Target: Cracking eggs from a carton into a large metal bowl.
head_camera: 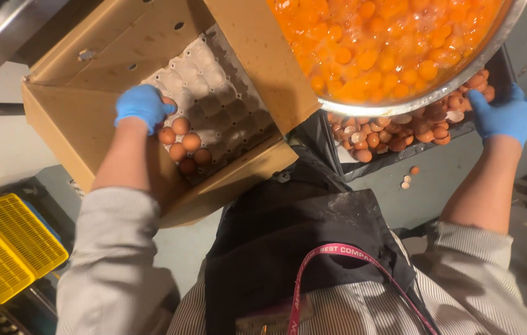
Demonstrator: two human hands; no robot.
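Currently, status by item:

Eggs: brown eggs (pixel 184 144) sit in a small cluster at the near left corner of the grey pulp tray (pixel 226 102); most other cells show bare.
Left hand: the left hand (pixel 143 107), in a blue glove, is curled over an egg at the edge of the cluster; the fingers appear closed on it, though the grip itself is partly hidden.
Carton: the cardboard box (pixel 83 105) holding the tray stands tilted, flaps open. Risk: a tug on one egg may roll its neighbours into the bare cells, or crack them.
Right hand: the right hand (pixel 504 115), also gloved, rests at the right rim of the shell bin (pixel 506 65); whether it grips the rim or only touches it cannot be told.
Shell bin: dark, filled with broken shells (pixel 400 131). Risk: fragments already lie on the floor (pixel 408 178); more can spill over the near edge.
Bowl: the steel bowl (pixel 424 99) of yolks (pixel 387 37) overhangs the bin. Risk: shell pieces or drips can contaminate the contents, and a knock at the rim can slop liquid out.
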